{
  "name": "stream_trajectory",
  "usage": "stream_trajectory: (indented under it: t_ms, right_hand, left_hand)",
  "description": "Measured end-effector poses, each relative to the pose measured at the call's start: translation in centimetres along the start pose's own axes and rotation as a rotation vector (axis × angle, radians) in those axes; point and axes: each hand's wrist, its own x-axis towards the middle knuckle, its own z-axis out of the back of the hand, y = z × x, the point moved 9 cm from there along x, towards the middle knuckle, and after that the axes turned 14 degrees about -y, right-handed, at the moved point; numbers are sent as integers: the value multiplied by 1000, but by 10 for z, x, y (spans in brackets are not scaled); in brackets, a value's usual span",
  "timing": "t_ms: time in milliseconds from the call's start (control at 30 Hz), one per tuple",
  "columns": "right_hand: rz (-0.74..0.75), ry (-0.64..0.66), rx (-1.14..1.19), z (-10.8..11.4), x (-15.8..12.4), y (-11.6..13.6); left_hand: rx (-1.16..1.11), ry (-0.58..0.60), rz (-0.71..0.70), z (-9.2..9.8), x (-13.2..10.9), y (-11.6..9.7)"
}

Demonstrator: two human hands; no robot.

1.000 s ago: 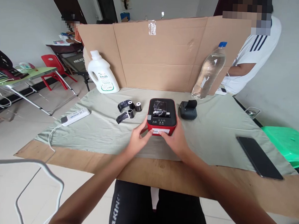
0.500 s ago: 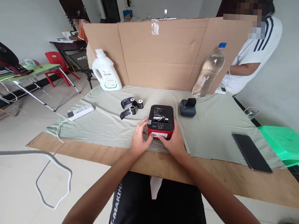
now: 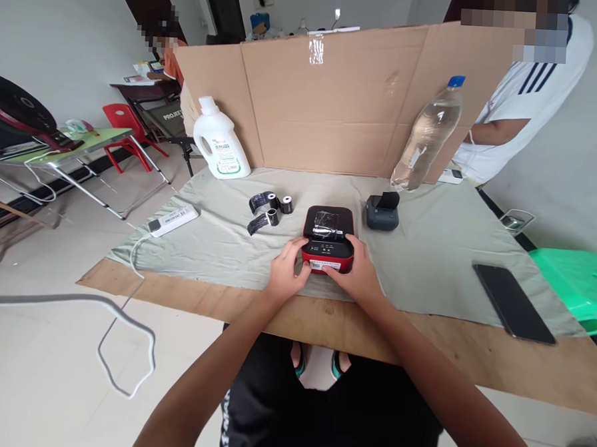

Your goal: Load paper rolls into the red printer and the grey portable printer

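Observation:
A small red-and-black label printer (image 3: pixel 326 249) sits on the cloth near the table's front edge. Its lid (image 3: pixel 339 215), with clear film on top, is tilted up at the back. My left hand (image 3: pixel 286 271) holds the printer's left side, thumb at the front corner. On the opposite side my right hand (image 3: pixel 360 272) grips it, thumb at the front and fingers by the lid's edge. Several black label rolls (image 3: pixel 271 215), some partly unwound, lie behind and to the left. Behind and to the right stands a dark blue-grey mini printer (image 3: pixel 381 216) with a black strip sticking out.
A cardboard panel (image 3: pixel 329 118) stands across the back, with a white detergent bottle (image 3: pixel 222 143) and a leaning water bottle (image 3: pixel 427 142) before it. A power strip (image 3: pixel 173 221) lies left, a phone (image 3: pixel 513 303) right. A person in white (image 3: pixel 539 109) is behind the right side.
The printer's lid has come up at the back; before, it lay flat. My right fingers have shifted to the lid's right edge. The whole view has shifted slightly.

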Motion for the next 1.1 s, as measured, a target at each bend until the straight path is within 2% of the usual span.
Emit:
stream_trajectory:
  t_ms: [167, 267, 333, 467, 533, 633, 733, 900, 1100]
  right_hand:
    - [8, 21, 0, 1, 3, 2]
    - [3, 34, 20, 2, 4, 2]
    - [8, 43, 43, 3, 4, 4]
    - [81, 8, 30, 13, 10, 10]
    - [139, -8, -5, 19, 20, 15]
    - [240, 28, -22, 22, 41, 27]
    - [286, 136, -12, 16, 64, 35]
    - [213, 191, 51, 5, 101, 33]
    - [-21, 222, 143, -14, 143, 14]
  left_hand:
    - [-96, -46, -28, 4, -5, 2]
    - [-99, -79, -97, 6, 1, -4]
    - [-41, -52, -133, 3, 12, -8]
    - [67, 88, -156, -12, 40, -9]
    - [86, 104, -195, -18, 48, -8]
    - [34, -11, -249, -17, 46, -5]
    - [-29, -107, -291, -15, 32, -5]
    - [-97, -158, -180, -13, 25, 4]
    - [-214, -28, -65, -28, 31, 10]
